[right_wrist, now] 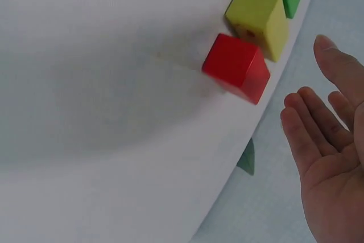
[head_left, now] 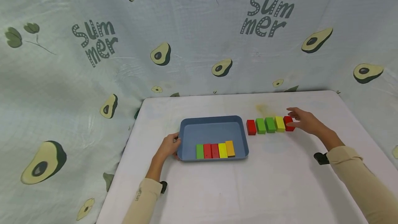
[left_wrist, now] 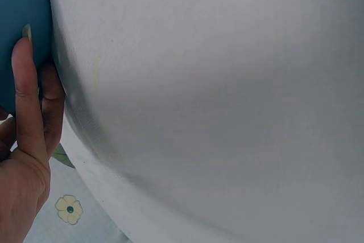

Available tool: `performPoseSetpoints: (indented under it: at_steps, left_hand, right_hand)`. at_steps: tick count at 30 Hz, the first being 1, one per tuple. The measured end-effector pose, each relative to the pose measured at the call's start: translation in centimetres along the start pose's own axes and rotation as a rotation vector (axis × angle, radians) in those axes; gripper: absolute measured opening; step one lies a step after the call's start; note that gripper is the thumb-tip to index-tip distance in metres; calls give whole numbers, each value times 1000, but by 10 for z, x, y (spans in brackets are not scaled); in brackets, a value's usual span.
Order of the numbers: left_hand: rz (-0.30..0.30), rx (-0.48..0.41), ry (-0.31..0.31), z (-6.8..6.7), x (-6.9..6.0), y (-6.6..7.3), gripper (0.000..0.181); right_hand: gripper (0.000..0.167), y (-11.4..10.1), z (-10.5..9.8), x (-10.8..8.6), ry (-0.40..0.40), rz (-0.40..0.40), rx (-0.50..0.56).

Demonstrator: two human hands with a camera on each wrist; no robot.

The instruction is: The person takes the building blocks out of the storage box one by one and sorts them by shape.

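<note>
Right grip (head_left: 306, 121) apart at the white table (head_left: 214, 196), left grip (head_left: 169, 145) clamped on the blue rectangular plastic-looking tray (head_left: 205, 132), I'd best pinch the red wooden-looking oblong block (right_wrist: 234, 58), rightmost of 5 in the row (head_left: 270, 125) beside the tray, by its ends.

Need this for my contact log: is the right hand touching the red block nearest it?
Apart. The right wrist view shows pale cloth between the right hand and the red block.

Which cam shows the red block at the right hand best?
Right wrist: the red block appears large and uncovered there. Head shows it small, partly hidden by the right hand. Left wrist doesn't show it.
</note>
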State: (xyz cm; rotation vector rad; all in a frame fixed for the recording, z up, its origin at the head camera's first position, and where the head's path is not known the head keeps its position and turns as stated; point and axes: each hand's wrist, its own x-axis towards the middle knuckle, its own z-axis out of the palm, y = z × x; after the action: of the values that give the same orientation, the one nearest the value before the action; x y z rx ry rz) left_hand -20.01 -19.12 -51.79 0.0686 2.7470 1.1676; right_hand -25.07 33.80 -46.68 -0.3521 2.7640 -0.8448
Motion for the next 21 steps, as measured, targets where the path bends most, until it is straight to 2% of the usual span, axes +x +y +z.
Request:
performPoseSetpoints:
  at_steps: [7,17,21]
  left_hand:
    - [-5,9,-5,0,-2,-3,46]
    - [9,11,0,-2,-1,-1,45]
    - [21,10,1,-1,-1,-1,45]
  right_hand:
    - [66,-14,21,4,67,-95,45]
    - [57,-40,36,1,99,-173,124]
    - [56,-52,40,2,82,-190,132]
